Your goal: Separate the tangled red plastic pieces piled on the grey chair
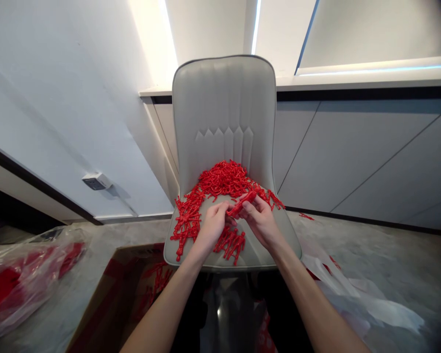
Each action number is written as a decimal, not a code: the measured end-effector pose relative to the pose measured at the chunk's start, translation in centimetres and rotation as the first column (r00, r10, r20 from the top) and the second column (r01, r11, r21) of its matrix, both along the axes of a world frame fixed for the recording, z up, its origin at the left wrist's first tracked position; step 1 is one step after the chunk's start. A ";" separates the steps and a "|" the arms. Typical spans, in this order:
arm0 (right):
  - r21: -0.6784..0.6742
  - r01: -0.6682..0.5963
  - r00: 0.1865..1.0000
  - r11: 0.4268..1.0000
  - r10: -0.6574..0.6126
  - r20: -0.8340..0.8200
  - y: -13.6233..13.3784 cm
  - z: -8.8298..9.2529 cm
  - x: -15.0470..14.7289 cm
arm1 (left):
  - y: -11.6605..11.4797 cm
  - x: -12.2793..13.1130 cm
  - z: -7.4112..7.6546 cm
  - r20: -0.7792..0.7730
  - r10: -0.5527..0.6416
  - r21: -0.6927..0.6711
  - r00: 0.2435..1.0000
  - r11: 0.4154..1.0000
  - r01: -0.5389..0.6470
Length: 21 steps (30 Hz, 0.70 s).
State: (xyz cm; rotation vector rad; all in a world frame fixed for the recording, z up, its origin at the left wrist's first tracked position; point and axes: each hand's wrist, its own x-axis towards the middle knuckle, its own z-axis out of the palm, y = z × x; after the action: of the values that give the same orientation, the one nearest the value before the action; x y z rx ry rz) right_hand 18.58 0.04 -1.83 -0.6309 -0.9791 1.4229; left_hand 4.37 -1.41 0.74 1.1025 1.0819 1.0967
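Note:
Above the seat of a grey padded chair (224, 103), my two hands meet at a red plastic figure piece (241, 204). My left hand (217, 216) has its fingers closed at the lower left end of the piece. The fingers and thumb of my right hand (260, 219) are wrapped round its upper right part. Behind them, a heap of small red plastic parts (224, 177) rests against the backrest. Red figures with limbs (185, 220) lie jumbled on the seat's left side. In front of my hands, several more red figures (232, 244) lie close together.
An open cardboard box (106, 284) with red pieces inside stands on the floor at lower left. A clear plastic bag (33, 274) with red contents lies further left. White plastic wrapping (356, 294) is at right. Low cabinets (353, 157) and a wall socket (96, 181) are behind.

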 end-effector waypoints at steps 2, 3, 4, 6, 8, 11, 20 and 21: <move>-0.007 0.048 0.998 0.999 -0.049 -0.032 0.2 -0.1 0.0 | -0.2 -0.2 0.2 -0.235 0.144 0.298 0.961 0.952 -0.070; -0.011 0.063 0.997 0.998 -0.063 -0.037 0.2 -0.1 0.0 | -0.3 -0.3 0.4 -0.317 0.195 0.420 0.928 0.906 -0.047; -0.014 0.071 0.997 0.997 -0.072 -0.034 0.2 0.0 0.0 | -0.5 -0.3 0.5 -0.375 0.228 0.506 0.898 0.862 -0.008; -0.017 0.077 0.997 0.997 -0.077 -0.013 0.2 0.2 0.1 | -0.7 -0.3 0.8 -0.445 0.264 0.601 0.856 0.797 0.067; -0.015 0.073 0.997 0.997 -0.073 0.005 0.0 0.4 0.1 | -0.9 -0.2 0.8 -0.481 0.270 0.642 0.834 0.756 0.126; -0.016 0.063 0.998 0.998 -0.063 -0.018 -0.1 0.6 0.2 | -0.9 -0.2 0.7 -0.505 0.240 0.651 0.829 0.737 0.183; -0.033 0.004 0.999 0.999 -0.005 -0.053 -0.3 0.7 0.0 | -0.9 -0.3 0.4 -0.550 0.268 0.666 0.791 0.712 0.223; -0.029 0.005 0.999 1.000 -0.006 -0.039 -0.3 0.7 0.0 | -0.9 -0.2 0.4 -0.557 0.279 0.669 0.783 0.709 0.223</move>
State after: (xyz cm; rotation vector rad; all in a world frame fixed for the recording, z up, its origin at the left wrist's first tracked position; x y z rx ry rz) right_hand 18.60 -0.28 -1.12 -0.6243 -0.9269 1.4415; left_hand 4.12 -2.29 1.10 2.2172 1.2011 1.2441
